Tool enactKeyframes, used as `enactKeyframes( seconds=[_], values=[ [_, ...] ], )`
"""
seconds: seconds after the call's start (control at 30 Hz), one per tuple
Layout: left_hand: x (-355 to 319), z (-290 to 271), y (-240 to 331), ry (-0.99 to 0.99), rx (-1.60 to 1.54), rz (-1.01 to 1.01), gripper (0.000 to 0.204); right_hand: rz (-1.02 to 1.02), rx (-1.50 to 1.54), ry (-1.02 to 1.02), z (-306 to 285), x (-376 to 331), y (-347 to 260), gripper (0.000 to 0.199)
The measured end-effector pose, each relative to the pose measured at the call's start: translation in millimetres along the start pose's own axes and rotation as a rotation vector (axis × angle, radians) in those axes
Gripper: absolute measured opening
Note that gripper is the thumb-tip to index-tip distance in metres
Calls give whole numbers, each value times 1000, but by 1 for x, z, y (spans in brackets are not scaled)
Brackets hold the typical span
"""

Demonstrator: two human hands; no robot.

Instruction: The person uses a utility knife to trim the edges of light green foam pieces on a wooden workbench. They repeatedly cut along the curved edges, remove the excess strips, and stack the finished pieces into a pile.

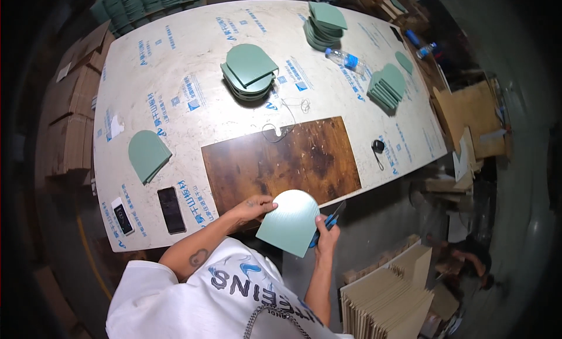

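Note:
A green arch-shaped panel [290, 222] with one rounded end is held at the near edge of the table, over the brown wooden patch [281, 157]. My left hand [253, 208] grips the panel's left edge. My right hand [326, 228] is at the panel's right edge and holds a blue-handled knife [332, 218], its blade pointing up and to the right.
Piles of the same green panels lie on the white table [175, 64]: one at left [148, 154], one at centre [250, 71], one at the far end [324, 24], one at right [387, 85]. Two phones [171, 209], a plastic bottle [345, 60] and a black tape measure [378, 146] also lie there. Tan boards [386, 301] stand stacked at lower right.

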State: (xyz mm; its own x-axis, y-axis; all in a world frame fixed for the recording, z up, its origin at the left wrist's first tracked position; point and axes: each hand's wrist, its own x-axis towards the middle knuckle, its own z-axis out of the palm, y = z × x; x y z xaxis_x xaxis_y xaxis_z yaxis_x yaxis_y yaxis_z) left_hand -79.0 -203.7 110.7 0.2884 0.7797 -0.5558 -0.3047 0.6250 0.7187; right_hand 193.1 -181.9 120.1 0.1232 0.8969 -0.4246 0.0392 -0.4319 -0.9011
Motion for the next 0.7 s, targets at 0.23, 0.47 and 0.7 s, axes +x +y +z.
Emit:
enactKeyframes(
  seconds=[0.23,0.47,0.7],
  values=[
    [-48,21,103,83,-417,199,29,-159,284,-164,52,-29,-126,33],
    [-74,38,171,55,-388,505,51,-236,292,-412,37,-19,-188,44],
    [-38,82,210,56,-557,665,50,-93,511,-650,17,57,-234,34]
  ],
)
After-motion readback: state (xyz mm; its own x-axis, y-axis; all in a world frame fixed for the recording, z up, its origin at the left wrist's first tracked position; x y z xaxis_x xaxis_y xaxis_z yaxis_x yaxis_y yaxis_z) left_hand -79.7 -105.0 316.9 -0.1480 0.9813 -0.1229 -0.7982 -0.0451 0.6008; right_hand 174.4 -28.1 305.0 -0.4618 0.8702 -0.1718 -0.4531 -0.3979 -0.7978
